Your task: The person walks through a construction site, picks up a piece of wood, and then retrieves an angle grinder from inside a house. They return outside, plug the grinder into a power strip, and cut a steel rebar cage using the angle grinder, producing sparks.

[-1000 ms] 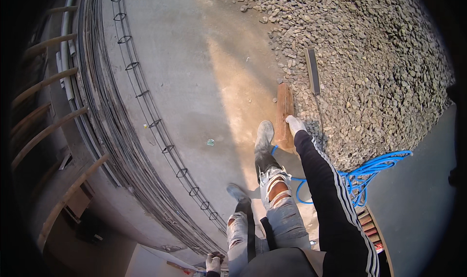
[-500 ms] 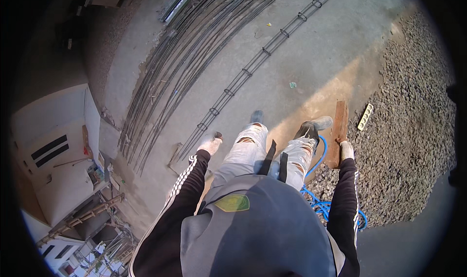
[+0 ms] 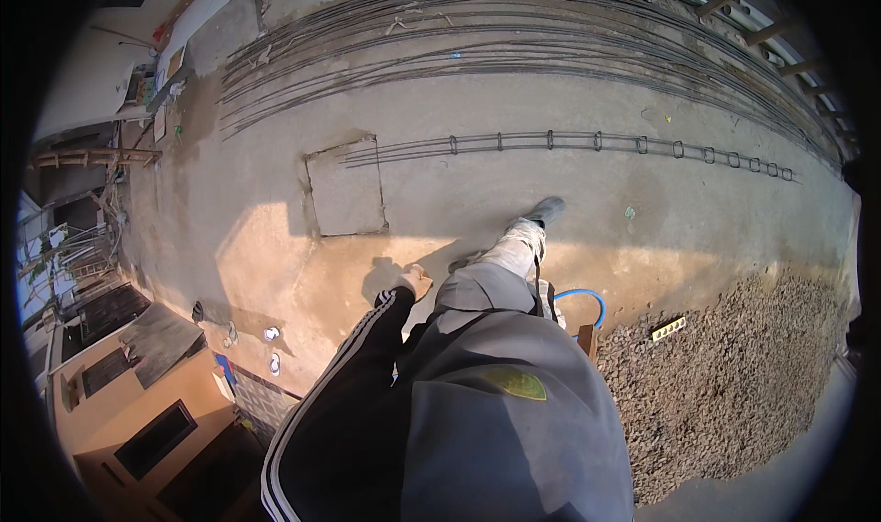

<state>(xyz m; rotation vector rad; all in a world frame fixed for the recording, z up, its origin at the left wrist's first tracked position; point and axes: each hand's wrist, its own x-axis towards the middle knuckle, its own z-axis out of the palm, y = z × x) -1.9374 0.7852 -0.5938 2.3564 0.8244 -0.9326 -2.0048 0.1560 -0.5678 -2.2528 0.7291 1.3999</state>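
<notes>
My left hand (image 3: 417, 283) hangs low beside my left thigh, its fingers curled; whatever they may hold is too small to make out. Below it the sunlit concrete floor (image 3: 353, 288) carries my shadow. My right hand and forearm are hidden behind my grey-clad torso (image 3: 514, 412). Past my right side only the end of a reddish-brown wooden board (image 3: 587, 340) shows, close to a blue hose (image 3: 596, 304). One dark boot (image 3: 548, 211) is planted ahead of me, under dusty, light trousers (image 3: 514, 247).
A tied rebar cage (image 3: 596, 141) lies across the floor ahead, with long loose steel bars (image 3: 477, 63) beyond. Gravel (image 3: 734, 375) is heaped at right, bearing a pale power strip (image 3: 668, 329). A square outlined slab (image 3: 347, 192) is ahead left; white slippers (image 3: 273, 364) lie at left.
My body and view have turned left, so the bars now run across the picture. My right hand, earlier gripping the wooden board, has gone out of sight, with most of the board.
</notes>
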